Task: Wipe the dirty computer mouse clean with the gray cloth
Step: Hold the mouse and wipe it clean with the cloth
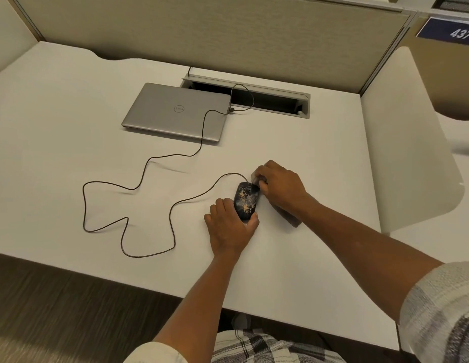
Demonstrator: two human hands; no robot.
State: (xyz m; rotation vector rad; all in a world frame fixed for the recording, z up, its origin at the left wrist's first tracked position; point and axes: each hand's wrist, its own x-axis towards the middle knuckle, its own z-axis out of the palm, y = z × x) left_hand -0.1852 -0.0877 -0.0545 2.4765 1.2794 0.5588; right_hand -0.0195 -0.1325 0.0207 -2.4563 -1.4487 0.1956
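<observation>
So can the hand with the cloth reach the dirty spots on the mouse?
Probably yes. The right hand holds the cloth beside the mouse, whose speckled top is uncovered; the left hand grips only its near end.

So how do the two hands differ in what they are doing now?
The left hand holds the mouse by its near end; the right hand grips the cloth at its far end. The left hand lies flatter; the right is more curled. Both touch the mouse.
</observation>
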